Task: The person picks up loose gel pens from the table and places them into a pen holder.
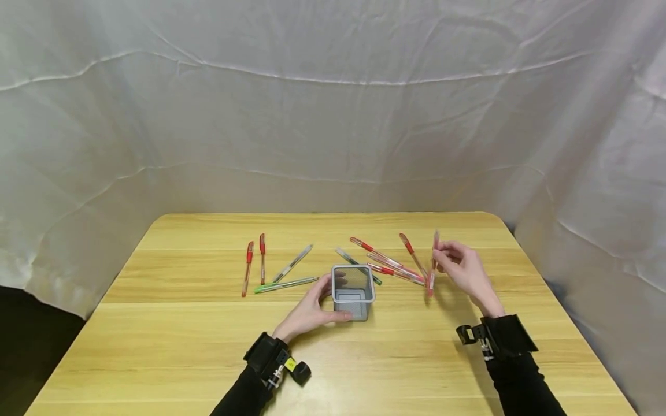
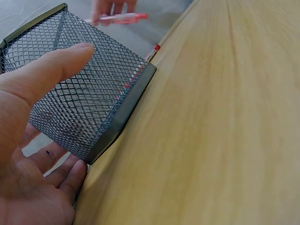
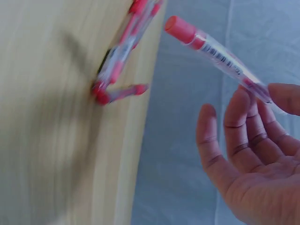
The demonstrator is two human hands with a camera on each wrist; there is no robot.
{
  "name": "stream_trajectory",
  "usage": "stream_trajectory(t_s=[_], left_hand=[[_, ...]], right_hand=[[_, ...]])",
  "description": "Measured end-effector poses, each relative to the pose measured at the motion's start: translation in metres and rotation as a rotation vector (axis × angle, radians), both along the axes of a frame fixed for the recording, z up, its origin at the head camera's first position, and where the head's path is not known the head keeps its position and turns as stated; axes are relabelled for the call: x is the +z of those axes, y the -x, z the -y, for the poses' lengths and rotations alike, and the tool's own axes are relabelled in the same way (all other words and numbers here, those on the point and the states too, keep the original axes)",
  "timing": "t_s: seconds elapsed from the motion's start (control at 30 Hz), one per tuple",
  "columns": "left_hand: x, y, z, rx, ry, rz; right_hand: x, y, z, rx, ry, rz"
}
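Note:
My left hand point(image 1: 308, 315) grips a grey metal-mesh pen holder point(image 1: 360, 311) that stands upright on the table, thumb along its near wall point(image 2: 103, 70) and fingers round the far side. Nothing shows inside it. Off to the right, my right hand point(image 1: 463, 270) pinches a clear pen with a pink-red end point(image 3: 220, 56) between thumb and fingers. That pen is raised over the table, its red end pointing down toward me. Beside it lie several red pens point(image 1: 385, 270), partly crossing one another, and another red-capped pen point(image 1: 411, 249). A dark green pen point(image 1: 377, 281) lies partly behind the holder.
Left of the holder lie two red-capped pens point(image 1: 247, 267), a grey-tipped clear pen point(image 1: 293, 263) and a bright green pen point(image 1: 286, 285). They rest on a wooden table point(image 1: 182, 346). A pale cloth curtain point(image 1: 333, 127) hangs behind and at the sides.

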State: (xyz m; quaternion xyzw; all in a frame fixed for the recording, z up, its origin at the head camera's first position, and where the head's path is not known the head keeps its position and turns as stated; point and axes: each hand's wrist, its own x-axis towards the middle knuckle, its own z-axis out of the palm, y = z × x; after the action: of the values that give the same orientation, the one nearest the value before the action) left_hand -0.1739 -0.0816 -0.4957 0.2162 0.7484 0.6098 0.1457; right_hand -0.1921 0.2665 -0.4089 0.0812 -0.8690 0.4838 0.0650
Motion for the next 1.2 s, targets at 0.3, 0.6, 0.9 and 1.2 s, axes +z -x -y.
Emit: stream_trajectory(t_s=[0.3, 0.6, 0.9, 1.2], left_hand=[[-0.001, 0.000, 0.000, -0.004, -0.009, -0.008], [0.000, 0.000, 0.000, -0.003, -0.012, 0.000], [0.000, 0.000, 0.000, 0.000, -0.004, 0.008], [0.000, -0.001, 0.000, 0.005, 0.002, 0.016]], right_hand=[[0.010, -0.010, 0.015, 0.065, 0.256, -0.118], [0.024, -0.018, 0.036, 0.089, 0.420, -0.189], [0.026, -0.024, 0.052, 0.128, 0.450, -0.333], [0.009, -0.020, 0.065, 0.202, 0.352, -0.412]])
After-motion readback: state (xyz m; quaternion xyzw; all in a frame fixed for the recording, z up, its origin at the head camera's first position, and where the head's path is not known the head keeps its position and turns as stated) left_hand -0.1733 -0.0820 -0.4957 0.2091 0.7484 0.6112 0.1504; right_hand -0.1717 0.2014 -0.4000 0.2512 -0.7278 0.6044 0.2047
